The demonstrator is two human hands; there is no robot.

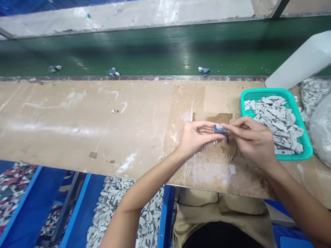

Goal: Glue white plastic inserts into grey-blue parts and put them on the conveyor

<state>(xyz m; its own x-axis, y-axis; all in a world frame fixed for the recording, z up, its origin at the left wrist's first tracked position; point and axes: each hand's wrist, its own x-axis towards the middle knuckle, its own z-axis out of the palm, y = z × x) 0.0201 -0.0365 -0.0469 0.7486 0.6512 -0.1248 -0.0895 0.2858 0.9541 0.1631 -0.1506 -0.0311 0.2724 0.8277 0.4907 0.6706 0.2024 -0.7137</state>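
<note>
My left hand [193,136] pinches a small dark blue plastic part [218,131] between thumb and fingers above the worn patch of the bench. Against its top, my right hand [254,139] holds a small light grey plastic piece [219,126] with thumb and forefinger. The two pieces touch; whether they are joined I cannot tell. Just right of my right hand stands a turquoise basket [306,137], heaped with loose light grey pieces [276,119] of a similar colour.
Beyond the cardboard-covered bench [77,131] runs a green belt [155,51] with several blue-and-grey parts [204,70] on it. A white chute [302,60] and clear plastic bags [322,127] are at right. Blue bins [165,217] of grey pieces stand below the front edge.
</note>
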